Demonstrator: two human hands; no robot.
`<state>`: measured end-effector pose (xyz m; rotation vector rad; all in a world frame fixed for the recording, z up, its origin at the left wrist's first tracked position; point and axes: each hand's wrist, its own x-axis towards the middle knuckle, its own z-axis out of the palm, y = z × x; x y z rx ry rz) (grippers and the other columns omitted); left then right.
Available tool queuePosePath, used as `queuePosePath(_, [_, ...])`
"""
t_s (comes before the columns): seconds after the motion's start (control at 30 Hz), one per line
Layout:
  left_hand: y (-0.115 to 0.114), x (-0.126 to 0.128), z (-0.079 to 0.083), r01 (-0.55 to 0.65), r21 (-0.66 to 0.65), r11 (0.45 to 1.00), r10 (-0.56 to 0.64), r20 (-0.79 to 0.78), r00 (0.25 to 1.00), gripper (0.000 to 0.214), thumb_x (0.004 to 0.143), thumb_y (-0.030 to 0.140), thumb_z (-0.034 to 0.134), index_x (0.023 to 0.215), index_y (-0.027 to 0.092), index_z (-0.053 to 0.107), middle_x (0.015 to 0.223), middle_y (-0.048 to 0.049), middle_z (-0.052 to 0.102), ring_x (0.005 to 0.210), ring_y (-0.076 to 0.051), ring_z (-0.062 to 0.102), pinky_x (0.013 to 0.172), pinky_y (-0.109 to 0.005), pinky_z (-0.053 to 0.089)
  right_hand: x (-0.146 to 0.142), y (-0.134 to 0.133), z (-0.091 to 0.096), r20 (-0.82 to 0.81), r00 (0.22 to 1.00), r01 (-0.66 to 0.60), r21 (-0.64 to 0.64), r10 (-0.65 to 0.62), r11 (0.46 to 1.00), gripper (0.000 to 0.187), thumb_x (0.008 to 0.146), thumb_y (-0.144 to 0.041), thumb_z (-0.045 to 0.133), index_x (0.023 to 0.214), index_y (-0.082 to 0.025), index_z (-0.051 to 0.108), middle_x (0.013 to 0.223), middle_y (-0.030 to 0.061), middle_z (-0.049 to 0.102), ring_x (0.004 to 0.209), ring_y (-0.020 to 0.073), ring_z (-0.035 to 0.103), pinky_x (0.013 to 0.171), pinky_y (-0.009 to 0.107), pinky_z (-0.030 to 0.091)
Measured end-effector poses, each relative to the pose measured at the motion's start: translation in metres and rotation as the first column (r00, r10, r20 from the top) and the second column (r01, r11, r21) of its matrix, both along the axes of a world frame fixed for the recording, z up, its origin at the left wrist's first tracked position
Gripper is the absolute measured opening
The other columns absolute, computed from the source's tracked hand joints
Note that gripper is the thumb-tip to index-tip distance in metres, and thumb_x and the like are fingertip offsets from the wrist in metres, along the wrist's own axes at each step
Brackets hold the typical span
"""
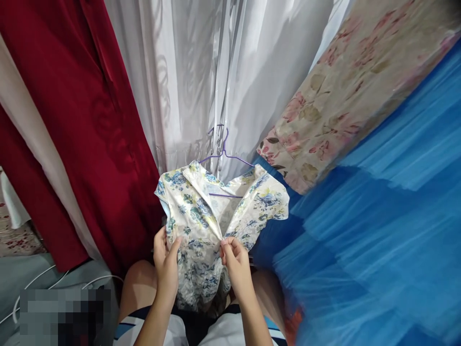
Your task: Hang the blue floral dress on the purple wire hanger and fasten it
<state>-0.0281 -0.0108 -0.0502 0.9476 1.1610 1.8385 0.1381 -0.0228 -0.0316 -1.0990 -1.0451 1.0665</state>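
Note:
A white dress [196, 211] with blue and yellow flowers hangs over my lap on a thin purple hanger [236, 157]. Its top lies open in a deep V, with the hanger's lower bar showing inside. My left hand [166, 264] grips the dress's left side, thumb in front and the other fingers partly behind the cloth. At the bottom point of the V, my right hand [236, 262] pinches the two edges together between thumb and fingers. Whether a zipper pull sits in that pinch is hidden. The lower part of the dress falls between my knees.
White curtain-like cloth [187, 72] with hanging straps [221, 86] is straight ahead. Dark red cloth [93, 120] hangs at left. A pink-flowered cloth [324, 110] and layered blue tulle [360, 250] fill the right. White cables [34, 281] lie on grey fabric at lower left.

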Motion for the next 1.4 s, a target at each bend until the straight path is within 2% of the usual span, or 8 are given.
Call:
queuePosePath(0.17, [-0.003,0.013,0.007,-0.131,0.106,0.986,0.158,-0.301,0.94,0.046,0.088,0.029,0.063,0.132,0.029,0.049,0.14,-0.0081,0.049,0.133,-0.026,0.044,0.114,-0.041,0.032,0.009,-0.001,-0.01,0.038,0.999,-0.016,-0.037,0.017,0.999,0.036,0.082,-0.055,0.062,0.074,-0.021,0.053,0.054,-0.0051,0.046,0.047,0.0113,0.035,0.047,0.024,0.026])
queuePosePath(0.3, [-0.007,0.039,-0.002,0.251,0.163,0.954,-0.12,-0.557,0.821,0.026,0.089,0.018,0.055,0.112,0.027,0.063,0.116,-0.0074,0.062,0.115,-0.024,0.057,0.104,-0.039,0.042,0.01,0.003,-0.009,0.052,0.996,-0.066,-0.058,0.069,0.996,0.035,0.083,-0.052,0.063,0.077,-0.019,0.055,0.051,-0.0054,0.048,0.045,0.0109,0.035,0.046,0.024,0.026])
queuePosePath(0.37, [-0.005,0.053,-0.014,0.334,0.143,0.932,-0.203,-0.56,0.804,0.026,0.087,0.017,0.056,0.11,0.025,0.062,0.111,-0.008,0.063,0.11,-0.024,0.06,0.098,-0.038,0.046,0.009,0.002,-0.006,0.039,0.996,-0.075,-0.051,0.077,0.996,0.034,0.083,-0.051,0.064,0.078,-0.019,0.056,0.051,-0.005,0.049,0.045,0.0113,0.037,0.047,0.024,0.028])
queuePosePath(0.5, [0.003,0.069,-0.027,0.278,0.081,0.957,-0.198,-0.516,0.833,0.014,0.087,0.023,0.057,0.1,0.023,0.059,0.099,-0.0062,0.065,0.097,-0.023,0.063,0.088,-0.035,0.049,0.008,-0.002,-0.001,-0.031,0.992,-0.121,-0.065,0.12,0.991,0.035,0.082,-0.051,0.065,0.073,-0.019,0.055,0.048,-0.0054,0.049,0.042,0.0099,0.035,0.045,0.023,0.026])
queuePosePath(0.7, [0.01,0.065,-0.014,0.353,0.024,0.935,-0.269,-0.601,0.753,0.012,0.092,0.03,0.054,0.081,0.023,0.055,0.083,-0.0027,0.065,0.081,-0.02,0.063,0.075,-0.03,0.047,0.012,-0.004,0.0,-0.065,0.985,-0.164,-0.095,0.159,0.982,0.034,0.082,-0.05,0.064,0.07,-0.019,0.057,0.046,-0.0052,0.05,0.037,0.0082,0.032,0.041,0.022,0.02])
queuePosePath(0.87, [0.004,0.06,-0.006,0.373,0.053,0.926,-0.243,-0.672,0.7,0.014,0.09,0.025,0.055,0.076,0.023,0.052,0.081,-0.003,0.063,0.081,-0.02,0.06,0.076,-0.03,0.045,0.011,-0.004,0.008,-0.133,0.99,-0.048,-0.064,0.039,0.997,0.024,0.079,-0.04,0.067,0.074,-0.018,0.063,0.047,-0.0032,0.057,0.036,0.0084,0.033,0.041,0.023,0.018])
queuePosePath(1.17, [0.004,0.056,0.002,0.395,-0.046,0.918,-0.279,-0.784,0.555,0.009,0.086,0.016,0.053,0.079,0.022,0.052,0.079,-0.0039,0.063,0.078,-0.021,0.061,0.072,-0.03,0.043,0.02,0.044,0.079,-0.111,0.993,-0.035,0.068,0.042,0.997,0.026,0.072,-0.031,0.071,0.055,-0.016,0.059,0.044,-0.003,0.051,0.037,0.0055,0.027,0.041,0.024,0.014])
queuePosePath(1.4, [0.0,0.05,0.008,0.361,-0.194,0.912,-0.323,-0.881,0.344,0.011,0.081,0.011,0.056,0.079,0.021,0.052,0.075,-0.0016,0.063,0.072,-0.018,0.061,0.065,-0.026,0.037,0.02,0.084,0.148,-0.086,0.996,0.014,0.183,0.002,0.983,0.022,0.065,-0.027,0.073,0.053,-0.015,0.059,0.044,-0.0041,0.048,0.04,0.0055,0.026,0.041,0.025,0.015])
